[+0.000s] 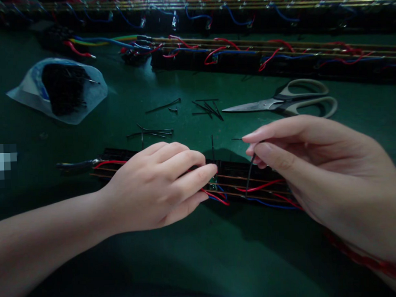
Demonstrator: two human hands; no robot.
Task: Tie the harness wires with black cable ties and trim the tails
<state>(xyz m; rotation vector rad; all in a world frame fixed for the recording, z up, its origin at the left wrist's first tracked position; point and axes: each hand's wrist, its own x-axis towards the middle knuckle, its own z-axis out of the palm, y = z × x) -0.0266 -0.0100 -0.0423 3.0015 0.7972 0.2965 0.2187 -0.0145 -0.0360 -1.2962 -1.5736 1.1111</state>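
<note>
My left hand [163, 184] lies over a black strip [233, 169] with copper rails and red and blue wires, its fingers curled onto the strip and partly hiding it. Between the thumb and fingers of my right hand [318, 170] is a thin black cable tie [249, 175]. One end of the tie hangs down over the strip's rails. Another tie [212, 142] sticks up from the strip just past my left fingertips. How the ties pass round the strip cannot be seen.
Scissors [255, 106] lie beyond my right hand. Loose cable ties [158, 132] and cut-off tie ends [208, 108] are scattered behind the strip. An opened plastic bag [93, 89] of black ties is at the left. More wired strips [188, 64] run across the back of the green table [189, 261].
</note>
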